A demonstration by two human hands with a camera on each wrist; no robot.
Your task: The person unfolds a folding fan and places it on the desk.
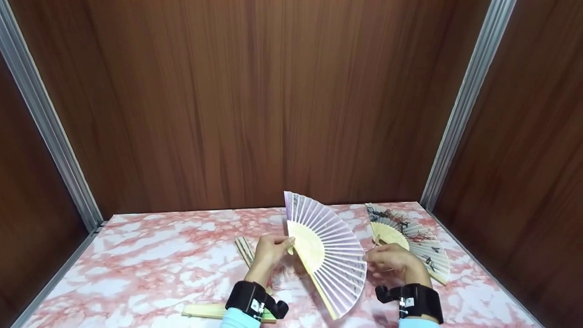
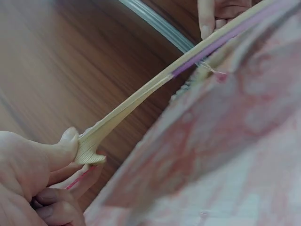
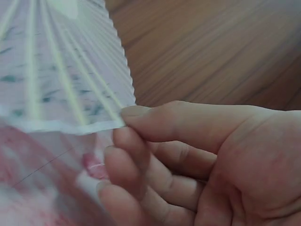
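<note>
Spreading between both hands above the counter (image 1: 136, 255), the purple fan (image 1: 328, 255) is pinched at its pivot by the left hand (image 1: 268, 253) and at its edge by the right hand (image 1: 394, 260).

Even, soft light fills the head view, brightest on the pink marbled tabletop (image 1: 150, 255), while the wooden walls darken toward the left and right edges. Faint shadows lie beneath the purple fan (image 1: 328, 250) and near both wrists. No hard glare shows. The metal corner posts lean outward, a wide-lens distortion. The left wrist view is smeared: wall and tabletop blur, only the fan's edge stays fairly crisp. In the right wrist view the right hand (image 3: 197, 160) is sharp, the near fingertips and background soft.
</note>
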